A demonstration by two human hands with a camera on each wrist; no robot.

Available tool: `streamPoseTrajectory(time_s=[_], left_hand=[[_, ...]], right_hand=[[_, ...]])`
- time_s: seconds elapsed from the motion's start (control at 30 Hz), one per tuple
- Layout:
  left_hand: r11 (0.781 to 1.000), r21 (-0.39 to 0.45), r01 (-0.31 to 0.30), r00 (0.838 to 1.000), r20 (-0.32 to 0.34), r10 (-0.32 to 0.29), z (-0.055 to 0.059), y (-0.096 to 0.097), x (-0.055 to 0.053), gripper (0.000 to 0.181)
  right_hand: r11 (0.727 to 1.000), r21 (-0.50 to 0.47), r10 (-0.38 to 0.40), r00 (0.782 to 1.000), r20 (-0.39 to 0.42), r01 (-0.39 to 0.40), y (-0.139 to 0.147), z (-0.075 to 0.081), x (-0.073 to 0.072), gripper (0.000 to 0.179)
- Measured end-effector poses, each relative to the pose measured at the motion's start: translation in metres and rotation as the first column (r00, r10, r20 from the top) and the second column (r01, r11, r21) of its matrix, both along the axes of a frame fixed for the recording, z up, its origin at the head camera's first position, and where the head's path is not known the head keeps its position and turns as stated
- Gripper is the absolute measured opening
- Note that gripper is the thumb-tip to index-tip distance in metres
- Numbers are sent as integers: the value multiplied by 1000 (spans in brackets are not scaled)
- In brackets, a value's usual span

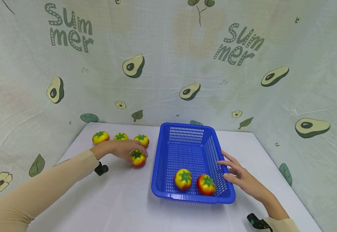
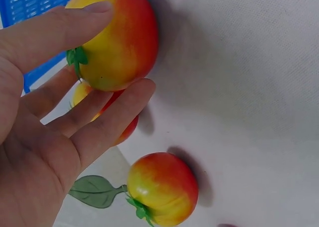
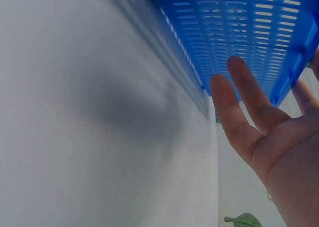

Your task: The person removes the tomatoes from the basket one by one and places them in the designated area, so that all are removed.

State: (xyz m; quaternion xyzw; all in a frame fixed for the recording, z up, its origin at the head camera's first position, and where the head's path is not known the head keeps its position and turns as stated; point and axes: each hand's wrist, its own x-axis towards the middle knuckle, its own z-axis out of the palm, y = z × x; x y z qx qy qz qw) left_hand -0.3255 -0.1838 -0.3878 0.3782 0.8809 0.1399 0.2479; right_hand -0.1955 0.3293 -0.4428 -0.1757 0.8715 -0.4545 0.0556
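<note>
Beige fabric sleeve point(image 1: 17, 201), lower left; I have the left hand's point(image 1: 125, 149) fingers pinching a round red-yellow tomato point(image 1: 139, 161), left of the blue plastic basket point(image 1: 182, 155); the right hand's point(image 1: 243, 178) fingers spread.

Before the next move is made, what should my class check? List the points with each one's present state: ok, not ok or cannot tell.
1. Left grip on a fruit: ok, curled round it.
2. That fruit lifted off the table: cannot tell.
3. Basket upright: ok, its opening faces up.
4. Space in the basket: ok, just two fruits lie at its near end.
5. Right grip steadying the basket: cannot tell; it is at the right side, but pressure does not show.
6. Way from held fruit to basket: ok, nothing stands between.
</note>
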Motion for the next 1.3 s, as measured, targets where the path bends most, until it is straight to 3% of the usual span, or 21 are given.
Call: streamPoseTrajectory(time_s=[0.4,0.73,0.97,1.3], left_hand=[[996,81,32,999,5,-32,14,-3,-3,56],[991,109,77,994,-91,-67,50,9,-2,52],[982,113,151,975,-181,-130,68,39,7,54],[967,42,250,957,-160,-241,77,94,26,60]], right_hand=[[1000,12,10,1000,-29,-9,-2,3,3,49],[1000,6,4,1000,-16,-4,-1,2,3,49],[1000,7,-2,1000,-18,2,0,0,2,49],[1000,3,-7,1000,-12,7,0,-2,0,48]])
